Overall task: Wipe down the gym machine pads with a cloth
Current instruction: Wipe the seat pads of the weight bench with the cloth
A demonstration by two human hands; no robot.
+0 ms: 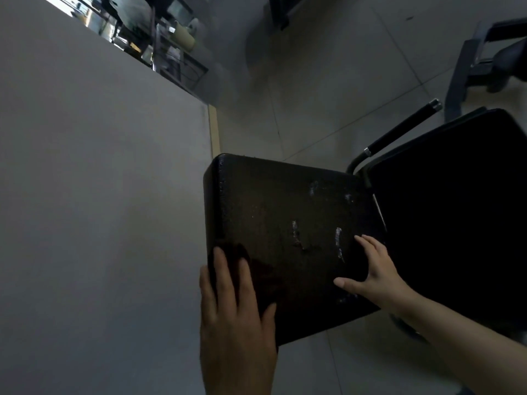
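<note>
A black square seat pad of the gym machine fills the middle of the view, scuffed with pale worn marks near its right side. My left hand lies flat on the pad's near left corner, fingers straight. It presses on a dark patch that looks like a dark cloth, hard to tell from the pad. My right hand rests on the pad's right edge with fingers spread and thumb out, holding nothing. A second black pad, the backrest, stands to the right.
A grey wall runs close along the left of the seat. A black handle bar with a metal end juts out behind the backrest. Another machine frame stands at the top right on the tiled floor.
</note>
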